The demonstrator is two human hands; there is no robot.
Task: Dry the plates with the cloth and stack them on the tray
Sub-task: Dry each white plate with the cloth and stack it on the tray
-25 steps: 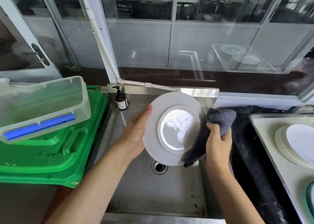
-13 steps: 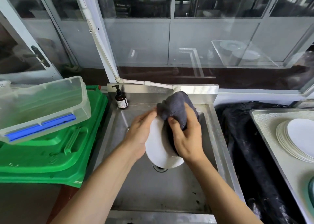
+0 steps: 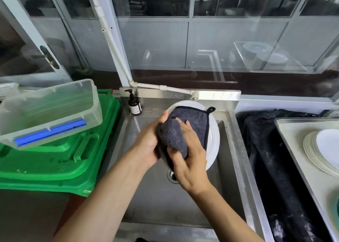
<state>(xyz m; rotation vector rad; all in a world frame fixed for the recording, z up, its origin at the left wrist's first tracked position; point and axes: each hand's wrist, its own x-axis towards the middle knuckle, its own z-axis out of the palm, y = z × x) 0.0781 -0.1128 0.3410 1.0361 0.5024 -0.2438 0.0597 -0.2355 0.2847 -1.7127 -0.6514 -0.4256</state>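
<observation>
Fingers of right hand clutching cloth against plate, left hand gripping its rim.

A steel sink unit bears a soap bottle at its back-left corner, while the tray at right carries stacked white plates

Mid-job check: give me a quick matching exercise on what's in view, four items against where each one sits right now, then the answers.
Items:
1. cloth
2. plate stack
3. soap bottle
4. clear bin

Places:
A. on the green crates
B. sink's back-left corner
C. pressed on the held plate
D. on the tray, right

Pairs: 1-C, 2-D, 3-B, 4-A
</observation>
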